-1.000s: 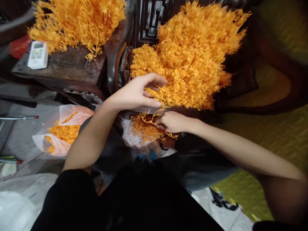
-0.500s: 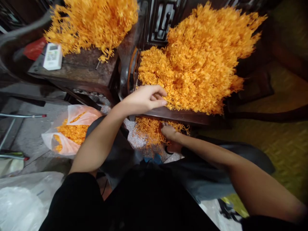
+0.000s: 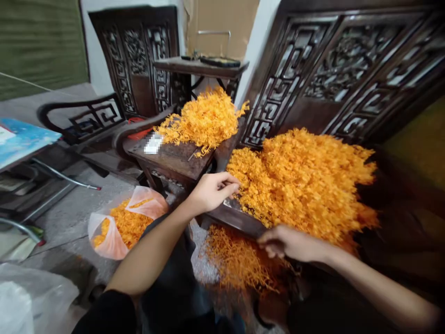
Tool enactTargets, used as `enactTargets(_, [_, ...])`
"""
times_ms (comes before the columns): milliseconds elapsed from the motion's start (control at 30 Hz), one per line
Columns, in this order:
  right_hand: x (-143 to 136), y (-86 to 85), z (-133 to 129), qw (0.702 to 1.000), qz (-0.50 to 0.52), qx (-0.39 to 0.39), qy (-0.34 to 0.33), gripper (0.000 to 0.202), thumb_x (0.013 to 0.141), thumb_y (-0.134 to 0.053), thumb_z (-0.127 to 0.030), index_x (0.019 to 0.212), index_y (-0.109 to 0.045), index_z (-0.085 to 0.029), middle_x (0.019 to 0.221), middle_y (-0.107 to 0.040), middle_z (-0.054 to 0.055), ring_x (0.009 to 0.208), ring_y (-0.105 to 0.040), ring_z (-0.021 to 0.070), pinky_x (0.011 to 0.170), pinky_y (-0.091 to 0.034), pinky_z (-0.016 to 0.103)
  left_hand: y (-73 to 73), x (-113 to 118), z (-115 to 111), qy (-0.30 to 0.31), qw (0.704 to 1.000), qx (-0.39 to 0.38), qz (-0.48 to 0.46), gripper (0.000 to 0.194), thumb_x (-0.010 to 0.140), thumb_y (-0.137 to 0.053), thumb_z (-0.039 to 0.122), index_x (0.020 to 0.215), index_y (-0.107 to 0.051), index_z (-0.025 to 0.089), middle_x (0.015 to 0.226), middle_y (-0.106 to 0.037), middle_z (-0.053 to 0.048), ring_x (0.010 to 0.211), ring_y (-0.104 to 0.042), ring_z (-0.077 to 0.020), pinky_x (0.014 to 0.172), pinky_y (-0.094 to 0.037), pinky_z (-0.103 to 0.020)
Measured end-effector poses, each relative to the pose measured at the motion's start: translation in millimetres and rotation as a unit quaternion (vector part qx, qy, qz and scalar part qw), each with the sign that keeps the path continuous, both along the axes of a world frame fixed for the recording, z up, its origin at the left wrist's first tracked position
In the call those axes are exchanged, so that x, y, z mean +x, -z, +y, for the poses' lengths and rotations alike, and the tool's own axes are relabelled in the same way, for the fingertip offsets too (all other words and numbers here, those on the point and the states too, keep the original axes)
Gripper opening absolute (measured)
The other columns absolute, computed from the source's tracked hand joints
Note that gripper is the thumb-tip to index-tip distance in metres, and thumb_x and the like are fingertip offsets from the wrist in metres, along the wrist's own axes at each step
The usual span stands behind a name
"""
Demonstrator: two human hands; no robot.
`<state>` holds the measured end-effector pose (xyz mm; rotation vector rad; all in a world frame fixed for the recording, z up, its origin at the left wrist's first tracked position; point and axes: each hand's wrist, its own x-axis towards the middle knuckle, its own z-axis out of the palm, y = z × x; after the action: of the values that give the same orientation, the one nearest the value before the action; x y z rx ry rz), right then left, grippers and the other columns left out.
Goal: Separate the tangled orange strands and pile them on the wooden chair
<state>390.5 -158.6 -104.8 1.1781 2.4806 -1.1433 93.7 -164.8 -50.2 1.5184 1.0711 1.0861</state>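
One remote (image 3: 153, 144), illegible — beside flowers (image 3: 208, 118)

A dark carved chair (image 3: 141, 88) stood by a white wall (image 3: 95, 58) at upper left, a carved backrest (image 3: 321, 113) at upper right, grey floor (image 3: 74, 220) at left.

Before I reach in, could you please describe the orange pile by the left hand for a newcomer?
Find the carved chair back at upper right. On the seat below it, by the left hand, lies the pile. It is the biggest orange heap in view.
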Motion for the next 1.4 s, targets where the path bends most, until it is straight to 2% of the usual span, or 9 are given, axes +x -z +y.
enactTargets(100, [-48.6, -82.8, 42.0, 0.971, 0.129, 0.2, 0.033, 0.034, 0.096, -0.053, -0.046, 0.113, -0.078, -0.03, 0.097, -0.078, 0.007, 0.084, -0.075, 0.0242, 0.084, -0.062, 0.045, -1.2, -6.2, 7.4, -0.1, 0.994, 0.049, -0.022, 0.021, 0.094, -0.063, 0.031, 0.102, -0.071, 0.013, 0.083, -0.074, -0.004, 0.063, -0.064, -0.009, 0.061, -0.05, -0.021])
enactTargets(167, [-90.6, -134.0, 69.3, 0.889, 0.2, 0.405, 0.069, 0.036, 0.1, -0.049, -0.043, 0.122, -0.075, -0.03, 0.11, -0.074, 0.01, 0.102, -0.07, 0.029, 0.098, -0.056, 0.052, 1.9, -7.0, 15.1, -0.147, 0.986, 0.083, 0.001, 0.022, 0.095, -0.062, 0.033, 0.101, -0.071, 0.014, 0.082, -0.073, -0.003, 0.062, -0.063, -0.009, 0.06, -0.048, -0.021])
enactTargets(267, [-154.9, -175.5, 110.0, 0.82, 0.145, 0.554, -0.001, 0.046, 0.099, -0.051, -0.034, 0.142, -0.064, -0.023, 0.137, -0.062, 0.016, 0.129, -0.058, 0.0357, 0.108, -0.049, 0.055, 10.4, -3.7, 24.5, -0.185, 0.973, 0.124, 0.07, 0.02, 0.096, -0.061, 0.031, 0.098, -0.073, 0.016, 0.082, -0.075, -0.003, 0.067, -0.065, -0.0109, 0.066, -0.05, -0.022])
enactTargets(400, [-211.3, -173.4, 164.1, 0.839, -0.05, 0.535, -0.08, 0.064, 0.085, -0.071, -0.024, 0.148, -0.06, -0.019, 0.143, -0.058, 0.021, 0.133, -0.054, 0.043, 0.108, -0.045, 0.06, 18.1, 2.5, 25.4, -0.197, 0.955, 0.176, 0.132, 0.019, 0.097, -0.059, 0.027, 0.098, -0.075, 0.018, 0.089, -0.078, -0.005, 0.078, -0.07, -0.0141, 0.078, -0.053, -0.025])
enactTargets(533, [-215.6, -169.5, 210.0, 0.881, 0.074, 0.467, 0.032, 0.039, 0.083, -0.062, -0.008, 0.118, -0.078, -0.013, 0.119, -0.072, 0.017, 0.118, -0.065, 0.0339, 0.11, -0.047, 0.049, 17.9, 4.7, 19.2, -0.19, 0.948, 0.197, 0.16, 0.02, 0.099, -0.056, 0.027, 0.099, -0.075, 0.02, 0.097, -0.079, -0.004, 0.084, -0.071, -0.0152, 0.081, -0.053, -0.025])
enactTargets(1033, [-169.6, -145.3, 248.2, 0.735, 0.46, 0.205, 0.454, 0.018, 0.074, -0.061, -0.01, 0.091, -0.067, -0.013, 0.064, -0.057, 0.001, 0.056, -0.057, 0.0155, 0.058, -0.056, 0.033, 15.2, 7.9, 15.0, -0.174, 0.948, 0.222, 0.144, 0.022, 0.101, -0.054, 0.029, 0.101, -0.074, 0.02, 0.1, -0.078, -0.005, 0.086, -0.07, -0.016, 0.083, -0.054, -0.028])
enactTargets(1167, [-157.5, -142.1, 226.1, 0.788, 0.42, 0.208, 0.398, 0.018, 0.072, -0.073, -0.017, 0.089, -0.069, -0.013, 0.069, -0.061, 0.002, 0.063, -0.06, 0.0171, 0.071, -0.059, 0.039, 8.4, 1.5, 12.6, -0.209, 0.931, 0.25, 0.165, 0.023, 0.102, -0.053, 0.029, 0.11, -0.073, 0.02, 0.109, -0.076, -0.007, 0.099, -0.069, -0.0187, 0.094, -0.053, -0.032])
enactTargets(1300, [-141.7, -146.6, 192.3, 0.907, 0.263, 0.311, 0.11, 0.03, 0.057, -0.088, -0.022, 0.085, -0.078, -0.016, 0.097, -0.072, 0.007, 0.093, -0.067, 0.0236, 0.101, -0.054, 0.042, -8.6, -14.9, 30.4, -0.321, 0.857, 0.323, 0.239, 0.041, 0.1, -0.059, 0.033, 0.138, -0.062, 0.019, 0.145, -0.062, -0.014, 0.138, -0.051, -0.0274, 0.118, -0.039, -0.046])
enactTargets(1400, [-136.4, -157.2, 178.0, 0.926, 0.16, 0.341, -0.011, 0.028, 0.073, -0.083, -0.037, 0.094, -0.082, -0.019, 0.106, -0.075, 0.008, 0.098, -0.069, 0.0241, 0.102, -0.053, 0.04, -11.8, -23.7, 55.4, -0.306, 0.835, 0.323, 0.324, 0.054, 0.099, -0.061, 0.04, 0.149, -0.054, 0.021, 0.165, -0.044, -0.014, 0.154, -0.035, -0.0317, 0.123, -0.032, -0.054])
